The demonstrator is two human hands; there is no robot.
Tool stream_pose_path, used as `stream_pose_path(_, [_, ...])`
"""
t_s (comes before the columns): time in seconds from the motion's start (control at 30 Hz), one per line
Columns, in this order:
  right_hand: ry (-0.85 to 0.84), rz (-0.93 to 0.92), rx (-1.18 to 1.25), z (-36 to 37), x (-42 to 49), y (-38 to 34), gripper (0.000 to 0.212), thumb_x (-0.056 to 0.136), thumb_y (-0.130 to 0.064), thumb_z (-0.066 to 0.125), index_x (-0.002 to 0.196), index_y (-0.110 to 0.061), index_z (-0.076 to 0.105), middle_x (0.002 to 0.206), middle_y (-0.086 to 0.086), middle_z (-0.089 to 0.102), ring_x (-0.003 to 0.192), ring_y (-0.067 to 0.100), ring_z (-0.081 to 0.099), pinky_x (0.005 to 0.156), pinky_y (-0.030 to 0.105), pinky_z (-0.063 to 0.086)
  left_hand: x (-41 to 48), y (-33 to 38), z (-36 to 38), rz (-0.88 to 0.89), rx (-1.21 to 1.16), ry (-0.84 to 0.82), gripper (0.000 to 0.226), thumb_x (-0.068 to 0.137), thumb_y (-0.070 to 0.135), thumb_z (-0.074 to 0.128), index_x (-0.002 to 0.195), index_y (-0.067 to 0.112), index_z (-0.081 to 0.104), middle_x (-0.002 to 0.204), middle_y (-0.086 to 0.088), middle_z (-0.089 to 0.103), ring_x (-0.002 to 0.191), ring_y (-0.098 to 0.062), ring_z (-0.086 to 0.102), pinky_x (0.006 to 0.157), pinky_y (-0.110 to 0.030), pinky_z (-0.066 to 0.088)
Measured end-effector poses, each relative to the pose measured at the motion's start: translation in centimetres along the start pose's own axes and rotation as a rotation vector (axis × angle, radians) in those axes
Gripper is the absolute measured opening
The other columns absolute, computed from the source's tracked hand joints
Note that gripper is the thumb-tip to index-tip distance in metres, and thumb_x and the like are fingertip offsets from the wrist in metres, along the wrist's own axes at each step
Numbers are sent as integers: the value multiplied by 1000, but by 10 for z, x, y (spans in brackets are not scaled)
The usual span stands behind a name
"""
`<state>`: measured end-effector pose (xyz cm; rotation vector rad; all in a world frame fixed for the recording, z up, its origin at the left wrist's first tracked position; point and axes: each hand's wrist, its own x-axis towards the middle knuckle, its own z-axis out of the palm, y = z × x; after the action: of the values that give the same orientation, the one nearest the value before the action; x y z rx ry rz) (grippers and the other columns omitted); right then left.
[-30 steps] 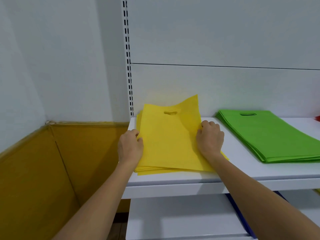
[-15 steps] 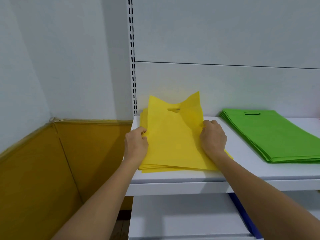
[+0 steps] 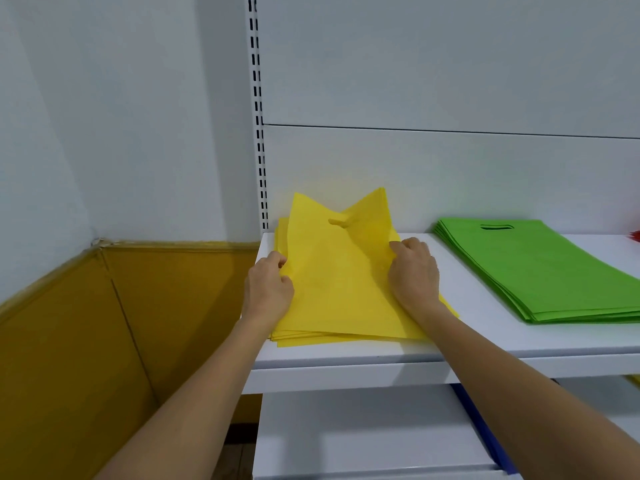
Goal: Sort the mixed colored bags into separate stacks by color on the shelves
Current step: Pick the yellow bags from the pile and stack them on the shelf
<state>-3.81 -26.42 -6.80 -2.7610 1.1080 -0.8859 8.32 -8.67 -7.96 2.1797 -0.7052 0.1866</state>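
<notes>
Buckling further, top yellow bag [image 3: 339, 289] bunches between left hand [image 3: 268, 289] and right hand [image 3: 414, 275].

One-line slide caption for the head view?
Left hand and right hand pinch the top yellow bag by its sides, buckled above the yellow stack on the shelf; green stack alongside.

Head camera: one wide-angle view.
Worn on the head, looking forward and down, close to the shelf [image 3: 478, 292]; yellow bags [image 3: 339, 289] sit mid-frame, the back panel [image 3: 450, 64] fills the top, a lower shelf [image 3: 363, 434] the bottom; both arms [image 3: 201, 410] enter from the lower edge.
</notes>
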Motion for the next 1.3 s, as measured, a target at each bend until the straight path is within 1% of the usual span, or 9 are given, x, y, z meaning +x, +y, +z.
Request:
stream_pose_path(0.2, [-7,-30,-89,-2,0,-4,26,90,0,40,115,-6,47,109,13,53,102,31,47,65,33,29,0,2,2,-22,19,-27,33,91,5,47,125,8,49,123,-11,57,110,-27,52,85,-33,43])
stream_pose_path(0.37, [54,-229,-78,-2,-4,-6,41,85,7,46,123,-4,55,103,21,57,94,36,54,59,35,32,0,0,2,-48,21,-28,33,92,6,46,125,7,49,121,-12,57,110,-29,52,85,-36,43])
stream_pose_path(0.43, [30,-270,-69,1,-1,-4,43,85,8,45,123,-7,58,109,21,57,100,37,53,68,38,38,0,0,2,-46,21,-28,33,92,6,46,125,7,49,120,-12,57,109,-28,52,84,-36,44])
stream_pose_path(0.53, [-60,-219,-114,2,2,-2,44,92,-1,36,129,-18,52,128,12,49,114,32,44,88,38,36,1,0,2,-33,29,-27,33,92,7,46,125,7,49,120,-12,57,108,-28,52,85,-36,44])
stream_pose_path(0.8, [-24,-140,-111,-5,2,-10,38,91,1,35,127,-9,41,112,12,55,107,30,48,67,35,32,-4,5,0,30,119,75,34,97,8,37,130,5,45,124,-13,54,111,-29,50,83,-35,41])
stream_pose_path(0.97, [23,-48,79,-9,6,-10,27,89,2,42,116,-1,45,115,17,48,104,35,47,73,39,37,-8,11,-6,16,39,100,35,96,6,39,130,4,45,125,-13,54,113,-28,49,87,-34,39])
stream_pose_path(1.1, [-40,-29,156,-17,14,-1,33,90,-2,48,123,1,43,123,19,42,101,38,50,78,42,42,-9,12,-9,7,-31,111,34,96,6,41,130,4,46,127,-12,53,116,-27,47,90,-32,37])
stream_pose_path(1.2, [-91,-7,7,-10,11,7,29,93,-16,49,116,2,52,132,17,41,115,35,44,91,41,38,-8,10,-8,-36,-58,53,30,95,5,42,124,4,50,122,-13,55,112,-27,49,86,-34,40])
stream_pose_path(1.3, [-99,25,-136,-1,5,10,31,94,-24,42,109,-2,58,127,14,48,118,32,37,92,40,33,-8,10,-6,-58,-35,51,29,95,5,41,123,4,49,118,-13,55,108,-27,50,80,-32,38])
